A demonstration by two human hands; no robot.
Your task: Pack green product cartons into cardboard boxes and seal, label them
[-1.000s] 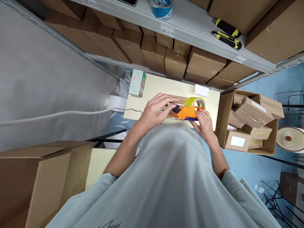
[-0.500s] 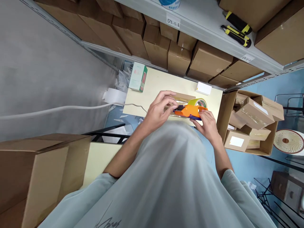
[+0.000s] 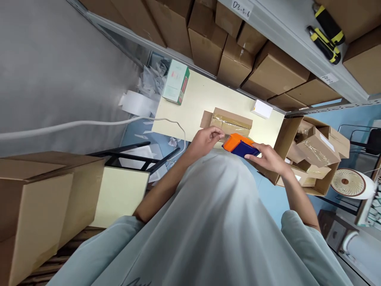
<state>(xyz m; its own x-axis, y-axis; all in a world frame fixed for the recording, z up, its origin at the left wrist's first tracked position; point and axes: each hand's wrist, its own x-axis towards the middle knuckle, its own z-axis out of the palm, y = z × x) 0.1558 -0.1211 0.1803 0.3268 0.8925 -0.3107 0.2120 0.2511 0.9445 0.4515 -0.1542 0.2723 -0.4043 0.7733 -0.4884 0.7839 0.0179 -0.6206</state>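
Observation:
An orange and dark-blue tape dispenser (image 3: pixel 240 145) is gripped in my right hand (image 3: pixel 266 157), its blue side turned toward me. Just left of it, my left hand (image 3: pixel 206 141) is closed in a pinch, thumb against the fingers; whatever is between them is too small to make out. Beyond both hands a cardboard box (image 3: pixel 232 119) lies on the pale yellow table (image 3: pixel 202 89), with shiny tape across it and one flap sticking out to the left. Most of the tape roll is hidden behind the dispenser.
A green and white box (image 3: pixel 176 82) and a small white box (image 3: pixel 262 109) stand on the table. To the right is an open carton (image 3: pixel 279 139) of small taped boxes, with a fan (image 3: pixel 353 183) beyond. A white cable (image 3: pixel 137 118) crosses at left. Utility knives (image 3: pixel 326 43) lie on the shelf.
The dispenser has turned, showing its blue side and hiding most of the yellow roll. My left hand has come away from its front end, uncovering the box behind. The view has shifted.

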